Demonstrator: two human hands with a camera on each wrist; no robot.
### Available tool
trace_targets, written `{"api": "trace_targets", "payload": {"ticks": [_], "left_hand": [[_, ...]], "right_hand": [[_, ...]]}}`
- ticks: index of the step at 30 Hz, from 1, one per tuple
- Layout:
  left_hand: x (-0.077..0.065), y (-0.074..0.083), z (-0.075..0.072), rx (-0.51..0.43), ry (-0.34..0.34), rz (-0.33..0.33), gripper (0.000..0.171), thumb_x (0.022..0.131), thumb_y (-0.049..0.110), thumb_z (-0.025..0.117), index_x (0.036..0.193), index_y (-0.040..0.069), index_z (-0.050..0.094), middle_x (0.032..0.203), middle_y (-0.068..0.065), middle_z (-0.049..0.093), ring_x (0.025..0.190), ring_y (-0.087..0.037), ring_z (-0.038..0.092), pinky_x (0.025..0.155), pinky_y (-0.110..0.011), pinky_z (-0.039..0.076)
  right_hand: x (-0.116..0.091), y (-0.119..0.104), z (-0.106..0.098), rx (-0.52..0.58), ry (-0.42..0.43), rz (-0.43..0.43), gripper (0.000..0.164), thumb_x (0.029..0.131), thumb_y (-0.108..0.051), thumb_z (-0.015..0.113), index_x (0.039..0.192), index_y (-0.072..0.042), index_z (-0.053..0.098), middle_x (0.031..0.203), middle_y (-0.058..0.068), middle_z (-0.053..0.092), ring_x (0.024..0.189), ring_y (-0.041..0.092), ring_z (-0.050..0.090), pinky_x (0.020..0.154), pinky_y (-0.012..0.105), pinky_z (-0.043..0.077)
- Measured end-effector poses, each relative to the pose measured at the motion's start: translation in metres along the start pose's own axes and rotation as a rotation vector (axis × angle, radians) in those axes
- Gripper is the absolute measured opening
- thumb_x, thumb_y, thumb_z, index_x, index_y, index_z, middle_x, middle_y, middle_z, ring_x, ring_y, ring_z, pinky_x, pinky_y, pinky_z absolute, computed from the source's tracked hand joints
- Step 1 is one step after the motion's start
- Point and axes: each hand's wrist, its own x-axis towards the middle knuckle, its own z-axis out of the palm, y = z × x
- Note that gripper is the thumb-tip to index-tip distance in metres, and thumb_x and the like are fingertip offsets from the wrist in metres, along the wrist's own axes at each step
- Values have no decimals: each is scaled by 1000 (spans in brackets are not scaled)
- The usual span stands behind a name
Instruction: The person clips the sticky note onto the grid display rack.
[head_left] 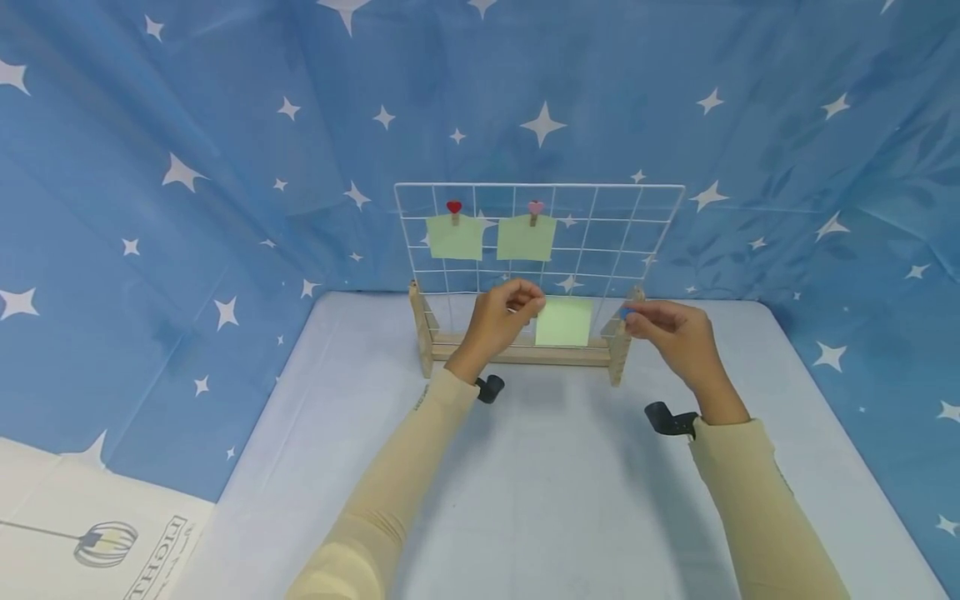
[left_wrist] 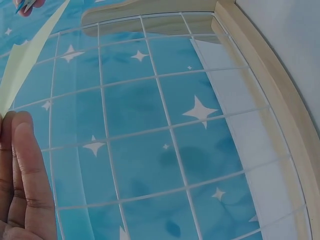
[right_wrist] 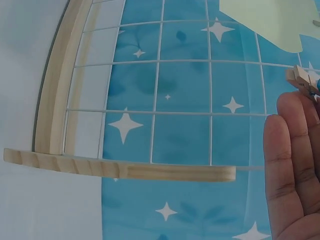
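Note:
My left hand [head_left: 501, 321] pinches the left edge of a pale green paper note [head_left: 564, 322], held in front of the lower part of a white wire grid [head_left: 540, 184]. In the left wrist view the note [left_wrist: 27, 57] is seen nearly edge-on above the fingers. Right of the note, my right hand [head_left: 678, 337] pinches a small wooden clothespin [right_wrist: 298, 77] with a blue decoration [head_left: 626, 312]. Two more green notes hang higher on the grid, one under a red heart clothespin [head_left: 454, 210], the other under a pink heart clothespin [head_left: 535, 210].
A wooden stand [head_left: 525, 356] with two side feet carries the grid on a white tabletop [head_left: 555, 517]. Behind it hangs a blue curtain with white stars [head_left: 543, 125]. Black wrist cameras [head_left: 667, 419] jut from both wrists. Printed white cloth [head_left: 105, 525] lies at lower left.

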Motion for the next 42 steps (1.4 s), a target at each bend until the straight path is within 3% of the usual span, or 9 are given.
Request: {"api": "trace_targets", "payload": {"ticks": [13, 21, 33, 35, 38, 42], "left_hand": [[6, 0, -2, -4, 29, 29, 15, 109, 18, 69, 115, 6, 76, 99, -6, 76, 84, -19, 69, 73, -26, 58], [10, 5, -5, -4, 36, 30, 16, 108, 18, 70, 116, 5, 76, 100, -7, 77, 88, -26, 72, 74, -26, 59], [18, 11, -5, -17, 42, 33, 15, 108, 17, 70, 116, 6, 76, 101, -7, 77, 88, -20, 70, 76, -26, 61], [19, 11, -4, -20, 42, 31, 14, 108, 16, 71, 116, 5, 76, 101, -8, 77, 87, -19, 70, 76, -25, 61], [20, 12, -4, -25, 39, 30, 14, 108, 16, 71, 115, 5, 76, 101, -8, 77, 87, -19, 70, 77, -25, 61], [23, 13, -3, -28, 39, 36, 15, 108, 17, 71, 115, 5, 76, 101, -8, 77, 88, -19, 70, 77, -25, 61]], "right_hand": [[7, -14, -12, -45, -6, 9, 37, 108, -21, 71, 131, 8, 72, 127, 28, 73, 92, -16, 65, 89, 5, 49], [11, -17, -14, -16, 9, -6, 35, 107, -20, 73, 129, 8, 73, 109, -10, 75, 93, -13, 68, 88, 6, 50], [22, -20, -15, 18, 1, -7, 37, 107, -19, 72, 131, 9, 70, 100, -29, 68, 94, -11, 68, 88, 6, 51], [23, -20, -16, 9, -8, 1, 37, 108, -19, 71, 133, 8, 70, 101, -29, 69, 95, -11, 68, 89, 7, 51], [25, -21, -17, -20, -16, 19, 38, 108, -22, 71, 134, 6, 70, 110, -18, 74, 97, -11, 66, 91, 9, 50], [28, -22, -18, -64, -24, 35, 38, 109, -23, 70, 135, 4, 71, 126, 11, 75, 100, -9, 63, 94, 16, 51]]}}
